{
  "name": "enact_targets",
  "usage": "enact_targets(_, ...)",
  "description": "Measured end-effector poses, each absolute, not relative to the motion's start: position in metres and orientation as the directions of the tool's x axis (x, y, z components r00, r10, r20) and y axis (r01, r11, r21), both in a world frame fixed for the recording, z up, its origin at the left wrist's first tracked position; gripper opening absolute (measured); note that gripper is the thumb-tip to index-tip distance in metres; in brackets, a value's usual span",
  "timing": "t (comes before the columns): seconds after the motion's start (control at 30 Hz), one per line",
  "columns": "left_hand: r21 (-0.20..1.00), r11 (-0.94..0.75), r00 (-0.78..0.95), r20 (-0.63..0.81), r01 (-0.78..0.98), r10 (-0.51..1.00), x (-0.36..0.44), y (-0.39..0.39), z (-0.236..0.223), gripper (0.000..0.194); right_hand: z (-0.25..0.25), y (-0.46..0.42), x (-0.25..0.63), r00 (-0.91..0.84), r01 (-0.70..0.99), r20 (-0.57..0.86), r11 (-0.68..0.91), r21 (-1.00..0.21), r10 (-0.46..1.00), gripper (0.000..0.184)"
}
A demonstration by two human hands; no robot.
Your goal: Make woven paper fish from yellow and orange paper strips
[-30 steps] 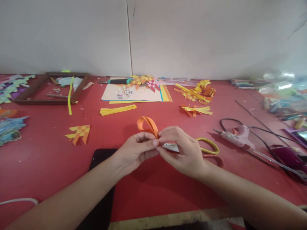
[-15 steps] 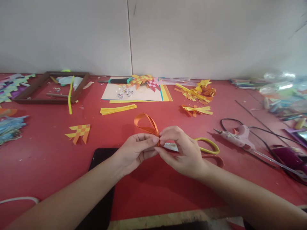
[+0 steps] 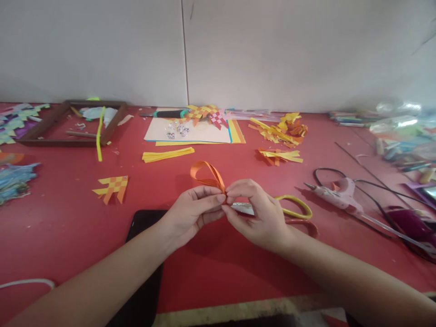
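Orange paper strips (image 3: 211,171), bent into a loop, stand up between my two hands in the middle of the view. My left hand (image 3: 195,210) pinches their lower ends between thumb and fingers. From the other side, my right hand (image 3: 259,213) has its fingertips closed on the same ends, which are mostly hidden. Scissors (image 3: 295,206) with one yellow and one red handle lie on the table behind and under my right hand. A woven yellow-and-orange paper fish (image 3: 114,187) rests to the left.
Yellow paper strips (image 3: 167,155) lie beyond my hands, before a stack of paper sheets (image 3: 204,131) holding small shiny pieces. Paper scraps (image 3: 281,155) sit right of them. A glue gun (image 3: 337,197) with its cable lies at right, a black tablet-like slab (image 3: 145,263) under my left forearm, a wooden frame (image 3: 61,143) far left.
Both hands stay nearly where they were, still pinching the orange strips. My right fingertips have shifted very slightly at the strip ends.
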State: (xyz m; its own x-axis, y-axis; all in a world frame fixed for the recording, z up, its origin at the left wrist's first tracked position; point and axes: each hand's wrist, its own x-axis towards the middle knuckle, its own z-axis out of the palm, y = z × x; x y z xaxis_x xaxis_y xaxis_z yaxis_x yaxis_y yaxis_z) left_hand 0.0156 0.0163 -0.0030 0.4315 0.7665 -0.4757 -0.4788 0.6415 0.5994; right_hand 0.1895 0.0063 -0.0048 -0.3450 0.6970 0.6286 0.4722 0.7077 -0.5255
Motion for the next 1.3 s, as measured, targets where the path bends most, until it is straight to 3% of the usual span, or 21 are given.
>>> enact_targets(0.33,0.672,0.587,0.397,-0.438,-0.451,0.807,0.016,0.015,-0.006,0.02,-0.005,0.008,0.19,-0.463,0.392,0.686,0.824,-0.409,0.561,0.036)
enact_targets(0.4,0.711,0.554,0.375,-0.417,-0.433,0.828,0.015,0.015,-0.006,0.02,-0.005,0.008,0.191,-0.444,0.379,0.652,0.788,-0.485,0.615,0.032)
enact_targets(0.5,0.821,0.454,0.315,-0.354,-0.345,0.881,0.014,0.014,-0.006,0.02,-0.006,0.01,0.192,-0.264,0.314,0.471,0.536,-0.783,0.842,0.015)
enact_targets(0.57,0.894,0.374,0.285,-0.302,-0.246,0.91,0.014,0.014,-0.006,0.019,-0.006,0.012,0.191,-0.154,0.164,0.312,0.336,-0.928,0.938,0.013)
enact_targets(0.7,0.957,0.28,0.292,-0.246,-0.08,0.924,0.016,0.01,-0.007,0.018,-0.005,0.016,0.189,-0.167,-0.087,0.097,0.083,-0.993,0.981,0.026)
enact_targets(0.83,0.97,0.243,0.314,-0.232,0.005,0.921,0.017,0.008,-0.009,0.016,0.0,0.018,0.189,-0.123,-0.101,-0.031,-0.043,-0.994,0.992,0.028)
enact_targets(1.13,0.974,0.196,0.353,-0.223,0.111,0.909,0.018,0.004,-0.013,0.015,0.003,0.024,0.197,-0.063,-0.172,-0.008,-0.019,-0.985,0.998,0.033)
enact_targets(1.3,0.975,0.18,0.361,-0.215,0.128,0.908,0.018,0.004,-0.015,0.015,0.001,0.028,0.202,-0.019,-0.171,0.028,0.025,-0.985,0.999,0.027)
